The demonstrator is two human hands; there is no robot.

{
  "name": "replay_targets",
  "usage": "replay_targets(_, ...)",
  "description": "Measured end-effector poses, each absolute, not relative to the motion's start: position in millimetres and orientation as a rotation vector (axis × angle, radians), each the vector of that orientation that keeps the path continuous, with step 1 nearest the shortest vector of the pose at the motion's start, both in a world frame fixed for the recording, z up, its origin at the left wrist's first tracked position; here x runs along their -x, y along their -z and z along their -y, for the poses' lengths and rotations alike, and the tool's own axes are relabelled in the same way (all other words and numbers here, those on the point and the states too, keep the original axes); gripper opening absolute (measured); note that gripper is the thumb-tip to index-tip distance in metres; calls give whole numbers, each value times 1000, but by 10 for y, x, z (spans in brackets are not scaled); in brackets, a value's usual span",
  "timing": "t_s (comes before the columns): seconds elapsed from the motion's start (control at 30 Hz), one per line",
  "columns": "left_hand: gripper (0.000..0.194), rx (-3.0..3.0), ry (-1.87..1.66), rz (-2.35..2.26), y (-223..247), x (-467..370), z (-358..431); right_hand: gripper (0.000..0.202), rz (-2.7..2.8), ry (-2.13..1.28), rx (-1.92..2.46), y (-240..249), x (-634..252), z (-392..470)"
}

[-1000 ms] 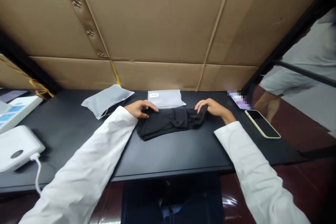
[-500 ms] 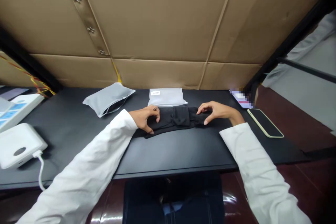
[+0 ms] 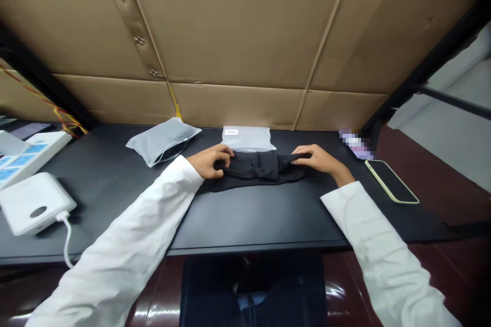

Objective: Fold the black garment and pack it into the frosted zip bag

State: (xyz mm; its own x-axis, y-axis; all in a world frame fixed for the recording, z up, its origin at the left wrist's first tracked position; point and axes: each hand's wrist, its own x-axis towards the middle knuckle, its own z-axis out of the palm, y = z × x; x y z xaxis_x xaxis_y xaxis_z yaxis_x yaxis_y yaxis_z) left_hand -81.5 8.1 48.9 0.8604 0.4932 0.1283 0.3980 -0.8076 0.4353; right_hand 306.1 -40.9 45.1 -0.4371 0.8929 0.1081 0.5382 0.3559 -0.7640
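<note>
A folded black cloth garment (image 3: 261,167) lies across the table in front of me; its exact kind cannot be made out. My left hand (image 3: 211,160) is closed on its left end, thumb and fingers pinching the fabric. At the opposite end my right hand (image 3: 316,158) pinches a raised fold between thumb and fingers. Just behind the garment lies a flat frosted zip bag (image 3: 251,139) with a small white label. Farther left, a second frosted zip bag (image 3: 163,139) rests with its mouth gaping.
On the left are a white power bank (image 3: 36,204) with a cable and a white power strip (image 3: 32,156). A phone in a pale case (image 3: 391,181) and another phone (image 3: 356,144) lie at the right. Brown padded panelling (image 3: 238,107) rises behind the black table (image 3: 253,222).
Both hands have closed from a spread grasp into pinches on the black garment. Its right end is now lifted slightly. The whole view has shifted a little.
</note>
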Motion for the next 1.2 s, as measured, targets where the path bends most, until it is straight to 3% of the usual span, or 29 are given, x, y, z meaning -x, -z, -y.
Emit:
replay_targets(0.13, 11, -2510, -569, -708, -482, 827, -126, 40, 1953, -758, 1274, -403, -2987, 396)
replay_targets(0.43, 18, -2492, -337, -514, -423, 892, -213, 33, 1967, -894, 1252, -379, -3011, 375)
replay_targets(0.63, 22, -2072, -347, -495, -542, 899, -138, 35, 2006, -1052, 1228, -412, -3046, 388)
replay_targets(0.93, 33, -1429, -878, -938, -566, 814, -107, 37, 1614, -1368, 1279, -350, -2994, 430)
replay_targets(1.07, 35, -1172, -1072, -1154, -465, 743, -189, 42, 1471, -1205, 1450, -215, -2984, 336)
replay_targets(1.2, 41, -1157, -1120, -1060, -465, 750, -154, 42, 1460, -1020, 1426, -205, -2976, 299)
